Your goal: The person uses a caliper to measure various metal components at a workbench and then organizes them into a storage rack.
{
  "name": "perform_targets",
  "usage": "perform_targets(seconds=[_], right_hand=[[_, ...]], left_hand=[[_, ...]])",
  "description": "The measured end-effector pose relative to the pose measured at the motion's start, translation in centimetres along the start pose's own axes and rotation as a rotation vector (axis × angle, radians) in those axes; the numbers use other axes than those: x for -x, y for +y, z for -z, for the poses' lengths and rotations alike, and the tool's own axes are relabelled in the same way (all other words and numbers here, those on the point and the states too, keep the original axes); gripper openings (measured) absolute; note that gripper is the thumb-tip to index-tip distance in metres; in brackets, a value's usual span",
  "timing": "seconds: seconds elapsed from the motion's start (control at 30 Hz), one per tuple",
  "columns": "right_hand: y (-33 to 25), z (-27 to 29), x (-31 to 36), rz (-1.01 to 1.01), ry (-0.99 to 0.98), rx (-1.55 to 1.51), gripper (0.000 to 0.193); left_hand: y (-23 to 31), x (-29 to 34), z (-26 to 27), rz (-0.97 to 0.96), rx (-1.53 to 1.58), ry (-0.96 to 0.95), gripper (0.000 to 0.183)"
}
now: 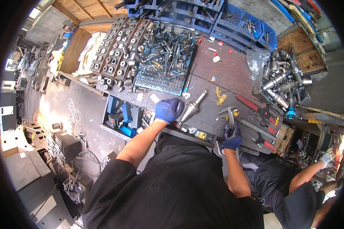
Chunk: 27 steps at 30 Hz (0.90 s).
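Observation:
My left hand, in a blue glove, is at the bench's front edge above an open drawer. Its fingers are curled in, and whatever they may hold is hidden. Just right of it lies a silver cone-shaped tool holder with a slim tip pointing away from me. My right hand, gloved in blue and dark, is closed round a long grey metal tool that looks like a vernier caliper, its upper end angled over the bench. Beyond it lies a yellow tool or fitting.
A blue tray is heaped with cutters, beside racks of collets. Blue bins line the back. Tool holders pile up at right, near red-handled pliers. The drawer juts out left. Another person works close on my right.

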State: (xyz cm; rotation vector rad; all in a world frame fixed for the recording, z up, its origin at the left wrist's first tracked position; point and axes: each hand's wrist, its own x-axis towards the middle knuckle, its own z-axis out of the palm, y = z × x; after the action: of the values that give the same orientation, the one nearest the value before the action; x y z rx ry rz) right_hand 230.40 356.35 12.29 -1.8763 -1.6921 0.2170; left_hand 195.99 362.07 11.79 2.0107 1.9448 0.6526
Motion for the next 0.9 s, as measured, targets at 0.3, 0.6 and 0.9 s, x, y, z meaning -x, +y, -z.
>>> perform_targets(seconds=[0.3, 0.6, 0.9], right_hand=[[1.7, -0.8, 0.5, -0.010, 0.011, 0.088, 0.057], [1.2, -0.5, 0.3, 0.007, 0.010, 0.074, 0.057], [1.5, -0.5, 0.3, -0.086, -0.079, 0.066, 0.057]], left_hand=[[0.4, -0.2, 0.3, 0.014, 0.009, -0.001, 0.024], [-0.2, 0.1, -0.2, 0.001, -0.052, -0.007, 0.026], [0.3, -0.2, 0.1, -0.023, 0.024, 0.019, 0.027]])
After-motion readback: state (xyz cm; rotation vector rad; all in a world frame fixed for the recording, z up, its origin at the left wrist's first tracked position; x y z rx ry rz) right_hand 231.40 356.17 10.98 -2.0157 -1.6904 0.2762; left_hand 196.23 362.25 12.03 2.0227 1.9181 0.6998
